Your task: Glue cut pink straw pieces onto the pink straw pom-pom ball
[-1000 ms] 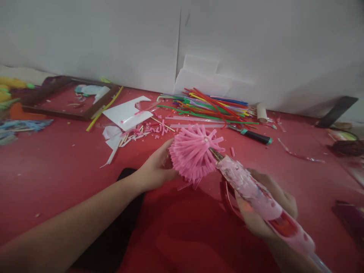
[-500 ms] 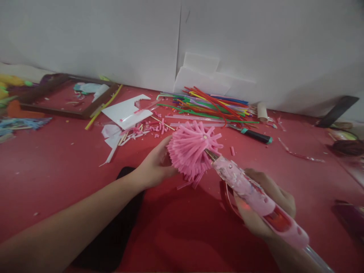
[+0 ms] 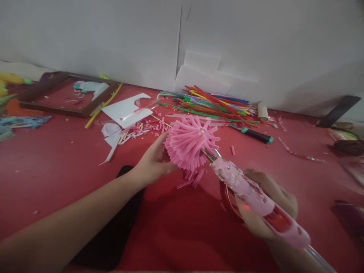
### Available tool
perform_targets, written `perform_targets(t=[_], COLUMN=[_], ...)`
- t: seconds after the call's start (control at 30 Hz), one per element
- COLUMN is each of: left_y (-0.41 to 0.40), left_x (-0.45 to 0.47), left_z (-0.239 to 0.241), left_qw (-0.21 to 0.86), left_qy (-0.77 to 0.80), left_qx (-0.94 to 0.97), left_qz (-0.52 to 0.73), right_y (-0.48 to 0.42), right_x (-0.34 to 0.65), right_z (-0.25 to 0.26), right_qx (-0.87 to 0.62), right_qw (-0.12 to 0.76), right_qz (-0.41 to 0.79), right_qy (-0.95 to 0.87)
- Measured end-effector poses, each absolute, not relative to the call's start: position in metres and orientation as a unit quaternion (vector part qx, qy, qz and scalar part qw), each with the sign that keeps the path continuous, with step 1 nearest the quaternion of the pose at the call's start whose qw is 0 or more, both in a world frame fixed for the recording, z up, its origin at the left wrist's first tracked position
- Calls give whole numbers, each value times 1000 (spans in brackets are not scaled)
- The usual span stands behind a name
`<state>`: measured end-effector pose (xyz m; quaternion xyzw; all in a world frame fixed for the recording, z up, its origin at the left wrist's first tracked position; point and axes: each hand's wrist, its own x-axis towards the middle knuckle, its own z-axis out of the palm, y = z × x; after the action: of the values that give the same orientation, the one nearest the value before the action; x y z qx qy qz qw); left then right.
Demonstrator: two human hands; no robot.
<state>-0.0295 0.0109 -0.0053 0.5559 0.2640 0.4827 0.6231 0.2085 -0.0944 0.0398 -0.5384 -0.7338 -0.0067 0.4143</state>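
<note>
My left hand (image 3: 153,163) is closed around the underside of a pink flower-like ball (image 3: 189,144) made of many short pieces that look like cut straws or pipe cleaners. A pale stick end shows at its centre. The fingertips are hidden behind the ball. In my right hand (image 3: 264,201) is a pink glue gun (image 3: 244,185) with a clear glue stick running out of its back. Its metal nozzle touches or nearly touches the ball's right side among the pieces. Loose pink pieces (image 3: 196,179) lie just below the ball.
Behind lies a pile of coloured pipe cleaners (image 3: 213,102), with a utility knife (image 3: 256,135) and a cardboard roll (image 3: 262,111) to its right. White paper (image 3: 127,110), pink scraps and a brown frame (image 3: 54,109) are at left. A black flat object (image 3: 113,235) sits under my left forearm.
The ball and my left hand have shifted slightly left and up. The glue gun's nozzle has moved slightly left with them, staying at the ball's right side.
</note>
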Motion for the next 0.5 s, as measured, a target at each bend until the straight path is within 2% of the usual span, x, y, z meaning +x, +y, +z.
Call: perform_targets(t=[0.5], left_y=[9], left_x=[-27], left_z=[0], left_qw=[626], left_qy=[272], left_qx=[532], left_qz=[502], right_y=[-95], right_x=[211], right_z=[35], right_qx=[-565], right_qw=[406], right_qz=[-12], right_qy=[-718])
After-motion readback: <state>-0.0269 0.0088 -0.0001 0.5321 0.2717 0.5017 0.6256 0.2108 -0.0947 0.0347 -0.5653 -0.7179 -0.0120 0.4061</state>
